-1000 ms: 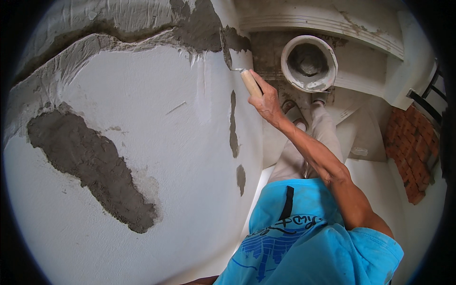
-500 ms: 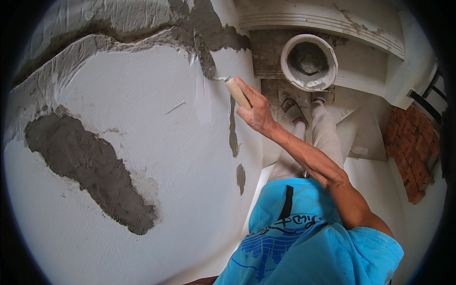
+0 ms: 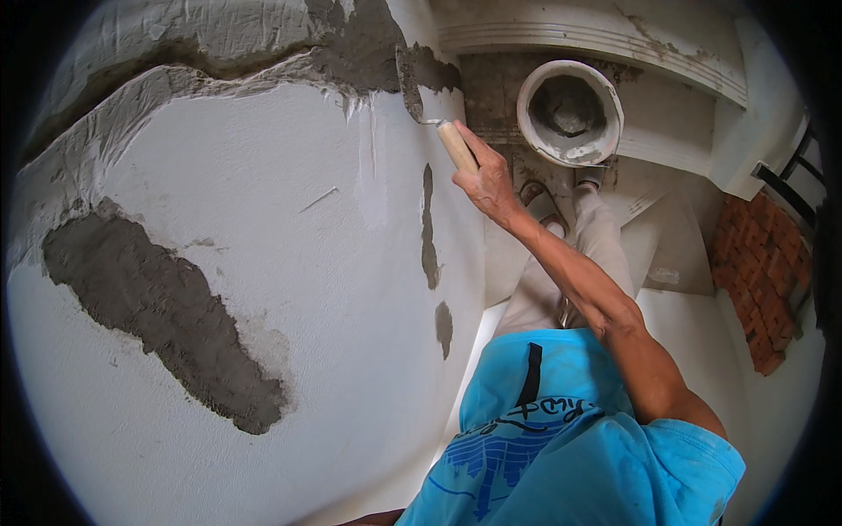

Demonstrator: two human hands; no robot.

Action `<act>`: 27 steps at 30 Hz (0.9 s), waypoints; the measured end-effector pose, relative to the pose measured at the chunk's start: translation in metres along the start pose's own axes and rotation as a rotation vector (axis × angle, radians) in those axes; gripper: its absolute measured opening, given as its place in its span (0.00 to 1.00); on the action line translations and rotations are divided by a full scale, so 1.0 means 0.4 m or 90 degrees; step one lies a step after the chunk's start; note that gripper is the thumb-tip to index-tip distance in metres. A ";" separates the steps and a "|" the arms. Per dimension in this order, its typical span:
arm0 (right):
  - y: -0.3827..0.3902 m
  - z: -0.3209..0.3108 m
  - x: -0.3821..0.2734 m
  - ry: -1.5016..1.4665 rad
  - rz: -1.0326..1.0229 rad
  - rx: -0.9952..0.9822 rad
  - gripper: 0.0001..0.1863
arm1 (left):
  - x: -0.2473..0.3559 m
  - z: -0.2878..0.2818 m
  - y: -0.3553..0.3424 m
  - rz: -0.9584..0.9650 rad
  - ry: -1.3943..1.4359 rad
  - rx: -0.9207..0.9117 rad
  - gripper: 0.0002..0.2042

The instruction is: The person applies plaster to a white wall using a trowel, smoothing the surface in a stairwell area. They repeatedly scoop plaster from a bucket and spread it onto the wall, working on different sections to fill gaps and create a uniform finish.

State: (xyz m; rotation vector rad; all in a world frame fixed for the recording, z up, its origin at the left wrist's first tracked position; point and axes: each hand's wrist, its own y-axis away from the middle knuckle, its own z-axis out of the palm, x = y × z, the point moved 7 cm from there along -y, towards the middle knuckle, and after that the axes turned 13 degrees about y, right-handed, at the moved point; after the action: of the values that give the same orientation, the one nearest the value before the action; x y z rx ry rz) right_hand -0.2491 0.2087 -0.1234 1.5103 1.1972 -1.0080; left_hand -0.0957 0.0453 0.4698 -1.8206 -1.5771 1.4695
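My right hand (image 3: 489, 186) is closed round the wooden handle of a trowel (image 3: 458, 147). Its narrow, mortar-coated blade points up and away from me, over the right part of a wet grey mortar patch (image 3: 355, 48) on the white wall (image 3: 289, 228). Whether the blade presses on the mortar cannot be made out. Below the trowel, a thin dark mortar strip (image 3: 429, 237) runs down near the wall's right edge. My left hand is out of the picture; only a sliver of that arm shows at the lower edge.
A white bucket (image 3: 525, 114) holding grey mortar (image 3: 568, 107) stands beyond my feet, beside a moulded ledge (image 3: 605, 39). A long mortar patch (image 3: 167, 316) marks the wall at left. Stacked red bricks (image 3: 759, 280) lie at right, below a dark metal frame (image 3: 787, 195).
My right hand and the trowel have moved right and slightly farther away, with the blade sliding across toward the patch's right side. The bucket stays where it was.
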 end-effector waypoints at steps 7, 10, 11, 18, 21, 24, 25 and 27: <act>0.041 0.016 -0.055 0.024 -0.081 -0.014 0.43 | -0.004 0.007 0.001 0.004 -0.002 -0.004 0.35; 0.098 0.003 -0.094 0.000 -0.121 -0.062 0.44 | -0.004 0.006 0.003 0.001 -0.005 -0.005 0.35; 0.109 -0.008 -0.098 -0.011 -0.119 -0.079 0.44 | -0.004 0.006 0.002 0.000 -0.006 -0.005 0.35; 0.082 -0.025 0.040 0.015 0.010 -0.012 0.42 | 0.000 0.006 0.002 0.003 -0.006 -0.007 0.35; 0.042 -0.007 0.082 0.021 0.070 -0.009 0.41 | 0.005 0.009 0.002 0.008 -0.008 -0.010 0.35; 0.003 0.023 0.095 0.020 0.043 0.004 0.41 | 0.009 0.013 0.003 0.010 -0.007 -0.013 0.35; -0.005 0.032 0.097 0.019 0.023 0.012 0.41 | 0.011 0.014 0.003 0.010 -0.007 -0.014 0.35; -0.014 0.047 0.107 0.028 0.039 0.017 0.41 | 0.013 0.015 0.004 0.011 -0.007 -0.015 0.35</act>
State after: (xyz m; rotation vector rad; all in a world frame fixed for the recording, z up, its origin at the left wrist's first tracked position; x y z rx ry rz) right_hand -0.2475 0.2004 -0.1697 1.5881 1.1656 -0.9587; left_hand -0.1005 0.0470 0.4635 -1.8466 -1.5949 1.4760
